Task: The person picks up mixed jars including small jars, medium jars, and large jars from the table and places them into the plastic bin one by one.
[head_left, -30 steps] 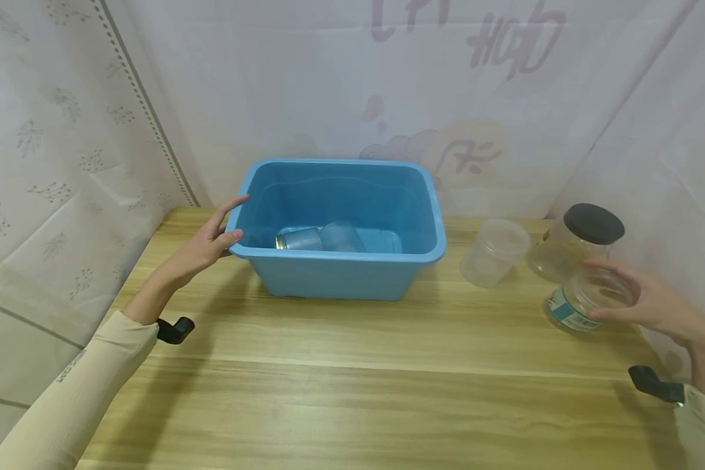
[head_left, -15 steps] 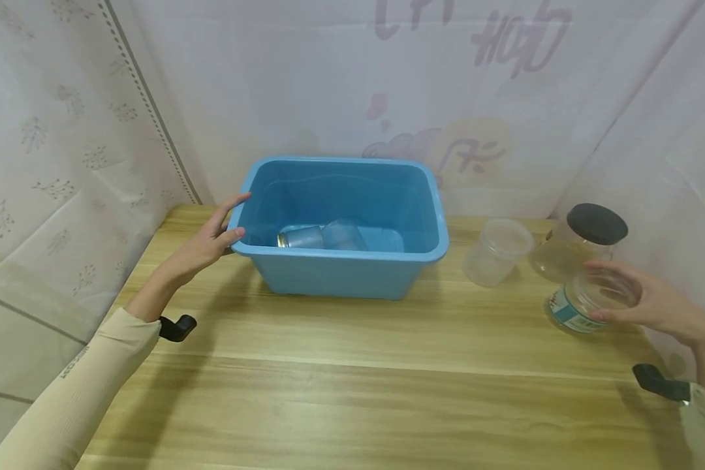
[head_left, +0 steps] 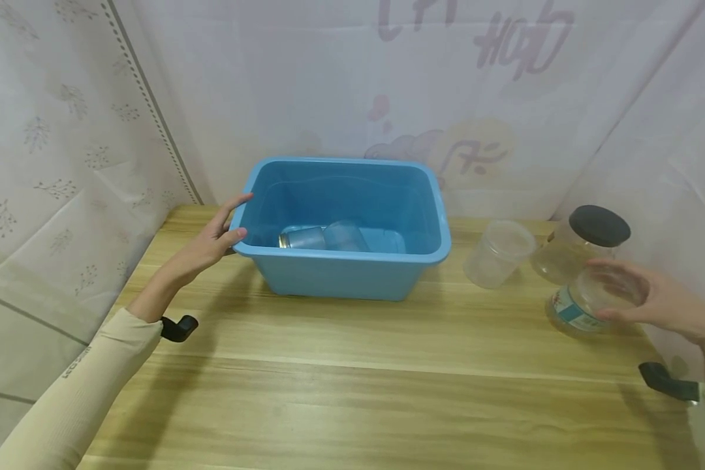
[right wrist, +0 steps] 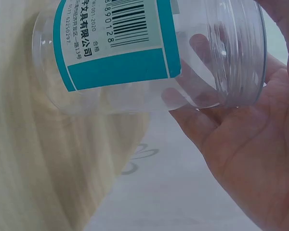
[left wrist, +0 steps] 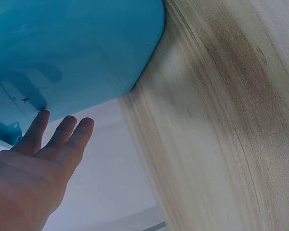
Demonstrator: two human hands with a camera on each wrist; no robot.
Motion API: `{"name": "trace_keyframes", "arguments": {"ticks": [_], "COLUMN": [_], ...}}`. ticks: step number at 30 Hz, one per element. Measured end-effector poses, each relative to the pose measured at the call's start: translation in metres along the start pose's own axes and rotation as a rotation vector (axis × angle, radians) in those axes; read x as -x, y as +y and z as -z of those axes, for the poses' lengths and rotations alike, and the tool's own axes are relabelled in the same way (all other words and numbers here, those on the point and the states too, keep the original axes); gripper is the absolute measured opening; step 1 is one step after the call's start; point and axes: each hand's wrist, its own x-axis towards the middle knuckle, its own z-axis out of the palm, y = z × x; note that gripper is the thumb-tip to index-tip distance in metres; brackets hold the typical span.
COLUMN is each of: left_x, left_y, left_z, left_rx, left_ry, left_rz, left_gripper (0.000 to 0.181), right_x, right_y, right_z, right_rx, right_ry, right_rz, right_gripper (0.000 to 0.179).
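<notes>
In the head view my left hand (head_left: 207, 245) holds the left rim of a blue plastic tub (head_left: 335, 277), thumb and index finger over the edge. Three fairly straight fingers (left wrist: 77, 137) extend below the rim by the outer wall in the left wrist view. At the far right, my right hand (head_left: 652, 300) grips a clear jar (head_left: 587, 300) around its lidless neck. The jar leans, and a teal and white label with a barcode (right wrist: 130, 21) wraps its side. Whether its base touches the table cannot be told.
Two clear containers (head_left: 305, 239) lie inside the tub, one with a gold-coloured end. Behind the gripped jar stand a frosted tub (head_left: 496, 254) and a clear jar with a black lid (head_left: 599, 226). Patterned cloth (head_left: 329, 85) borders the wooden table (head_left: 352, 365).
The head view has shifted very slightly. Both hands keep their holds on the tub and the labelled jar, and the jar looks a little more blurred now.
</notes>
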Motion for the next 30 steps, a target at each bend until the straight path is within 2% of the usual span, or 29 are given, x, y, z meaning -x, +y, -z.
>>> {"name": "trace_keyframes", "arguments": {"ticks": [9, 17, 23, 30], "left_x": [0.0, 0.001, 0.0, 0.001], "left_y": [0.001, 0.001, 0.0, 0.0], "left_z": [-0.001, -0.001, -0.001, 0.0], "left_rx": [-0.008, -0.008, -0.013, -0.009], "left_ry": [0.002, 0.004, 0.009, 0.004], "left_rz": [0.003, 0.017, 0.019, 0.014], "left_gripper": [0.065, 0.066, 0.066, 0.066], "right_x": [-0.002, -0.007, -0.011, -0.013], "right_y": [-0.026, -0.039, -0.053, -0.067], "right_z": [0.009, 0.01, 0.011, 0.011], "right_rx": [0.023, 0.029, -0.005, 0.028], "right_ry": [0.006, 0.017, 0.018, 0.056], "right_rz": [0.037, 0.106, 0.166, 0.141], "right_gripper": [0.095, 0.099, 0.101, 0.1]}}
